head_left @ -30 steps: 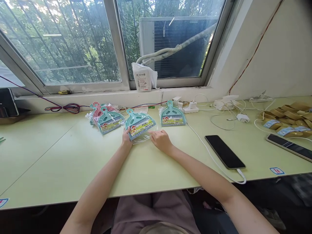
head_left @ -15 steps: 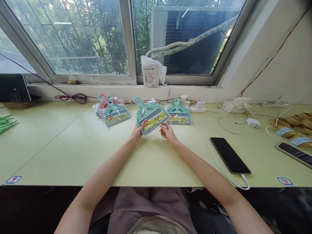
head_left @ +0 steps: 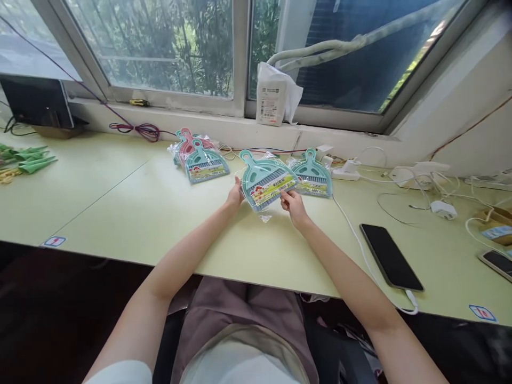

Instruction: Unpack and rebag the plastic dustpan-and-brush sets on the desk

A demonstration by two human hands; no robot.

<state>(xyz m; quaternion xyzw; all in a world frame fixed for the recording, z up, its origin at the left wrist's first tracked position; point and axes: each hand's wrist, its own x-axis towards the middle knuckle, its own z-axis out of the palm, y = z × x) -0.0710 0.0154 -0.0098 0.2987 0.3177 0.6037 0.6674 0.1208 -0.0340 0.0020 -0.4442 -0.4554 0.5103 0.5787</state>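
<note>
A mint-green dustpan and brush set (head_left: 266, 181) in clear wrapping is held up over the table, tilted, with its handle up and left. My left hand (head_left: 235, 194) grips its left edge, most of the fingers hidden behind the pack. At the lower right edge, my right hand (head_left: 295, 207) pinches the pack between thumb and curled fingers. Just behind it on the right lies another wrapped green dustpan set (head_left: 314, 178), partly covered by the held one. On the left, a green dustpan set (head_left: 205, 162) overlaps a pink dustpan set (head_left: 187, 140) in a small pile.
A black phone (head_left: 390, 256) on a white charging cable lies at right, near the table's (head_left: 160, 224) front edge. White chargers and cords (head_left: 420, 178) clutter the back right. At far left are a dark screen (head_left: 38, 101) and green items (head_left: 34, 159). A white package (head_left: 274, 101) stands on the sill.
The camera view has tilted and shifted. My right hand has closed on the pack's lower right edge, and my left thumb has moved off its front to the left side.
</note>
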